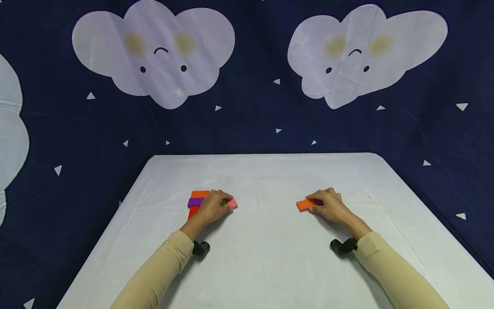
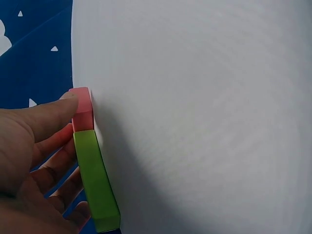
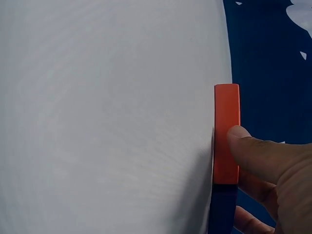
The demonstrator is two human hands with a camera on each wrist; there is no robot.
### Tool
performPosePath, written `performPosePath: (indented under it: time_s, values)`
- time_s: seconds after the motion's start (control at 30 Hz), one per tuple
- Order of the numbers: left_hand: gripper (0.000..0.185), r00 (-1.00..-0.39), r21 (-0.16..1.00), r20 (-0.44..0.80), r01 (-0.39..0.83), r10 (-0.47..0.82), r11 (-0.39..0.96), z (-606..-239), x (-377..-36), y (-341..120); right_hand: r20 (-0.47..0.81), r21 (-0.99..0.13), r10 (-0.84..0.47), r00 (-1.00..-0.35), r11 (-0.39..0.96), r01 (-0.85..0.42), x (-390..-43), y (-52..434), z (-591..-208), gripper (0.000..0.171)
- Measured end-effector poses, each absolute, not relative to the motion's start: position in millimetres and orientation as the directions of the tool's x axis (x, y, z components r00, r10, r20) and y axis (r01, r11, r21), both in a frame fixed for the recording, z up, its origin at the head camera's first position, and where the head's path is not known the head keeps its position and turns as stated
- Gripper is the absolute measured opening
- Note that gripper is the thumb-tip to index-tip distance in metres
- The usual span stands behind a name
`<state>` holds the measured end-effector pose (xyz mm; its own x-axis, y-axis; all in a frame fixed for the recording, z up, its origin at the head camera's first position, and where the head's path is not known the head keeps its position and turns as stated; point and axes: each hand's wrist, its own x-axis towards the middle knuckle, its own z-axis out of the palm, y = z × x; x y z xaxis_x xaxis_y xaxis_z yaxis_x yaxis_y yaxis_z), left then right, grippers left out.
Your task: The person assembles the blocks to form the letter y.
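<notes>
On the left side of the table, my left hand pinches a small pink block between thumb and fingers. A longer green block lies end to end against the pink one, beneath the palm. Beside that hand are a purple block, an orange-red block and a red block, partly covered by the hand. My right hand grips an orange block, the thumb on its near face. A dark blue-purple block adjoins the orange block's end, mostly hidden by the hand in the head view.
A white cloth covers the table. Behind it hangs a dark blue curtain with white clouds and small triangles. Black wrist cameras sit at the left cuff and the right cuff.
</notes>
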<state>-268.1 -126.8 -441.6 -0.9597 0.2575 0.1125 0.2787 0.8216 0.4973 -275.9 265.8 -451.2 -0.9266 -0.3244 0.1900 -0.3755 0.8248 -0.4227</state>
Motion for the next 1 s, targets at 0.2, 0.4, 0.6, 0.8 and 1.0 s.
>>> performPosePath:
  time_s: [0.2,0.4,0.6,0.8,1.0]
  values:
    - [0.035,-0.957,0.496,0.116,0.287,0.265,0.82,-441.7,-267.7,-127.3,0.187,-0.424,-0.323,-0.928,0.825,-0.373,-276.8,265.7,-452.2,0.034]
    - [0.033,-0.953,0.499,0.127,0.3,0.274,0.813,-440.9,-267.1,-126.4,0.201,-0.418,-0.342,-0.918,0.818,-0.396,-277.8,264.5,-453.4,0.032]
    - [0.032,-0.95,0.517,0.158,0.312,0.269,0.797,-437.2,-264.0,-123.8,0.213,-0.432,-0.363,-0.907,0.798,-0.42,-278.4,262.4,-452.8,0.03]
    - [0.032,-0.95,0.568,0.166,0.311,0.264,0.762,-431.9,-258.8,-117.5,0.216,-0.45,-0.364,-0.906,0.786,-0.423,-276.2,259.2,-450.6,0.029]
    - [0.032,-0.95,0.626,0.159,0.307,0.268,0.717,-428.8,-251.5,-111.3,0.197,-0.476,-0.363,-0.911,0.777,-0.413,-273.4,254.1,-447.5,0.029]
